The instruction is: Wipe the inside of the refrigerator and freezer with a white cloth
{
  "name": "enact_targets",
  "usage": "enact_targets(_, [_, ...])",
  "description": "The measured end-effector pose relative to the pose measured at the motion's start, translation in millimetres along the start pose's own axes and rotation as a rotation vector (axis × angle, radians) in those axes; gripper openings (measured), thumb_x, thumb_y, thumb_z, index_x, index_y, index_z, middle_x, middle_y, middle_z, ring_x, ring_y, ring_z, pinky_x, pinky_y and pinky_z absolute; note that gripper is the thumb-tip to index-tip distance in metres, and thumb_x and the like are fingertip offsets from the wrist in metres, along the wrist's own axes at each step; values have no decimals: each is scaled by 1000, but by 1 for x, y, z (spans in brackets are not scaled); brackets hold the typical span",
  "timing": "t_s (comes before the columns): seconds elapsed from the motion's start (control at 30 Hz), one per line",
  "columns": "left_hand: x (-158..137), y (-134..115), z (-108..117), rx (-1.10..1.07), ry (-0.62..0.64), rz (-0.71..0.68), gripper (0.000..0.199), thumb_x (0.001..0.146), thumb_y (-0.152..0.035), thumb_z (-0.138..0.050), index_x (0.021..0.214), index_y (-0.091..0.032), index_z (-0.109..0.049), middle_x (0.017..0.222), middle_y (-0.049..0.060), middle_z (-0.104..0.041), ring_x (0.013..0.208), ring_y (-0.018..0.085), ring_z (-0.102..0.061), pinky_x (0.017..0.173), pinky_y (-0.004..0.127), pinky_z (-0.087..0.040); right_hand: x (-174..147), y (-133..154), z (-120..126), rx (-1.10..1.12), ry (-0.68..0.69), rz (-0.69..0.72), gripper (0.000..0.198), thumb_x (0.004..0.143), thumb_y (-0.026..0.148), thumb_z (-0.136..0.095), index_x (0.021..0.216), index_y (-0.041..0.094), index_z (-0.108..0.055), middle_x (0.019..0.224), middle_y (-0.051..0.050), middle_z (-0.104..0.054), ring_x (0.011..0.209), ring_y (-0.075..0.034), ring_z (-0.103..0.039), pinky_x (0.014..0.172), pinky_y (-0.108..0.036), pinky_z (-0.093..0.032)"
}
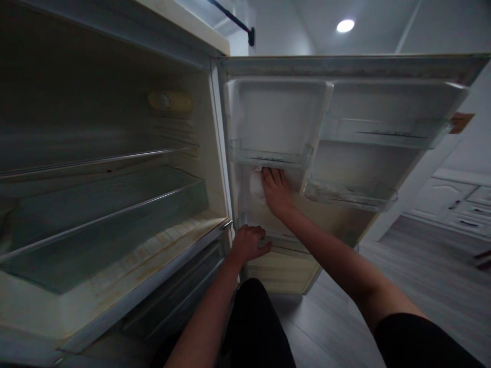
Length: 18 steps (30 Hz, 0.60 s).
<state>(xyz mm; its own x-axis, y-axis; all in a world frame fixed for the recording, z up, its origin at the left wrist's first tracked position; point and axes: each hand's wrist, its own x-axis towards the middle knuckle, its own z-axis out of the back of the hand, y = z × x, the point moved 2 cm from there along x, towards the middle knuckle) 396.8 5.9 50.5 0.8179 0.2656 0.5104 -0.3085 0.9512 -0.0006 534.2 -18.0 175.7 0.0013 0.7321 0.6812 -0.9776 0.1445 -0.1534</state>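
Fridge door (280, 115): swung wide open to the right of the fridge cabinet (220, 128), its inner face toward you.
Right hand (276, 190): your fingers are extended and laid flat on the door's inner face, just below the upper left bin (270, 157).
Pale patch (257, 185): just beside those fingers; you cannot tell whether it is cloth or part of the door.
Left hand (249, 243): your fingers are loosely bent, thumb apart, near the left end of the lower bin (293, 246); whether they touch it is unclear.
Cabinet inside: a glass shelf (99, 159) sits above a clear drawer (115, 222).
Done so far: the door is open and your right hand has reached its inner face.
Left over: yellow-brown marks (153, 248) show on the cabinet floor, and the door's lower part looks yellowish; how much work remains, you cannot tell.
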Motion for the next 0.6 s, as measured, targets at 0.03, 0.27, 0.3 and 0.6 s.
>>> enact_targets(0.03, [0, 0, 0, -1, 0, 1, 28, 89, -47, -66, 83, -19, -68, 83, 5, -73, 81, 23, -71, 77, 38, -46, -5, -3, 5, -14, 2, -33, 55, 101, 8, -32, 155, 3, -45, 163, -18, -37, 153, -33, -33, 129, -57, -21])
enact_targets(0.27, [1, 0, 1, -18, 3, 12, 28, 88, -47, -66, 83, -20, -68, 84, 5, -74, 81, 23, -70, 79, 39, -45, -26, -1, -2, -72, -4, 211, 58, 103, 9, -31, 160, -5, -29, 167, -22, -24, 158, -36, -19, 130, -55, -20])
enact_targets(0.3, [0, 0, 1, -19, 1, 14, 29, 88, -48, -65, 83, -20, -68, 84, 6, -74, 81, 23, -70, 80, 39, -45, -25, -2, -11, -74, 19, 315, 58, 103, 9, -33, 160, -4, -29, 167, -22, -25, 157, -36, -21, 129, -55, -22])
enact_targets(0.6, [-6, 5, 5, -24, 6, -2, 31, 87, -51, -65, 80, -21, -66, 81, 4, -73, 81, 23, -70, 81, 38, -45, -33, -15, -53, -93, -4, 887, 39, 103, 11, -38, 129, -1, -64, 141, -20, -60, 140, -29, -51, 118, -45, -43])
